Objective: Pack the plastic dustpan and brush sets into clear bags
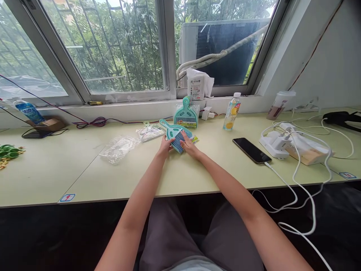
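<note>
Tilted over the table is a small teal dustpan and brush set (pixel 172 130), its handle pointing up and left and its blue bristles facing me. My left hand (pixel 165 146) grips the lower left side, thumb on the front. On the right side, my right hand (pixel 189 145) is closed on the same set, with fingers over the bristles. A yellow label (pixel 194 139) sticks out behind my right hand. Just beyond, several similar dustpan sets (pixel 185 113) stand upright together by the wall. Left of my hands lie a crumpled clear plastic bag (pixel 120 148) and a filled clear packet (pixel 150 132).
To the right are a drink bottle (pixel 232 113), a phone (pixel 252 150) on a cable, a power strip (pixel 274 144), a tissue pack (pixel 308 149) and a lidded cup (pixel 280 105). Coiled wire (pixel 97 122), a blue-labelled bottle (pixel 29 111) and green items (pixel 10 151) lie left.
</note>
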`<move>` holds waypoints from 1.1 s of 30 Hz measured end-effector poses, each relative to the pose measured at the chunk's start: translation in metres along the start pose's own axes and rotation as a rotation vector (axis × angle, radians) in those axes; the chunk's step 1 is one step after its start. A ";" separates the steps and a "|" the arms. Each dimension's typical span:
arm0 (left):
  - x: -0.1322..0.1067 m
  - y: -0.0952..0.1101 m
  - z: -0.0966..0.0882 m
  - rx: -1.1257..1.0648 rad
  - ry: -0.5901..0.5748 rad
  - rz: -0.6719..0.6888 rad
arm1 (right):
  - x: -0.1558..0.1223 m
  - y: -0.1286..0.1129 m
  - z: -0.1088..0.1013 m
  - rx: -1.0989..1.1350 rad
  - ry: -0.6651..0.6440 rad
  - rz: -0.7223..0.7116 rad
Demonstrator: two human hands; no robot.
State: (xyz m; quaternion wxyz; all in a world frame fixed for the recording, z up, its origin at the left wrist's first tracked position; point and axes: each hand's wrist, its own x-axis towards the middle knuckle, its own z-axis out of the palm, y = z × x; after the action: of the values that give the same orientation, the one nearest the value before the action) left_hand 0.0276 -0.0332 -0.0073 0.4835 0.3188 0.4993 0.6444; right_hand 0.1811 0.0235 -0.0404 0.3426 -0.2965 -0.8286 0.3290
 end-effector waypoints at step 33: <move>-0.007 -0.008 0.005 -0.029 0.022 -0.049 | -0.006 -0.014 0.003 -0.331 0.030 0.158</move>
State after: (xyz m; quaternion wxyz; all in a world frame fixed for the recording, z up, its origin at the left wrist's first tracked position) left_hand 0.0368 -0.0377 -0.0126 0.4982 0.2923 0.5029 0.6431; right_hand 0.1783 0.0092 -0.0340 0.2746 -0.4178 -0.8404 0.2093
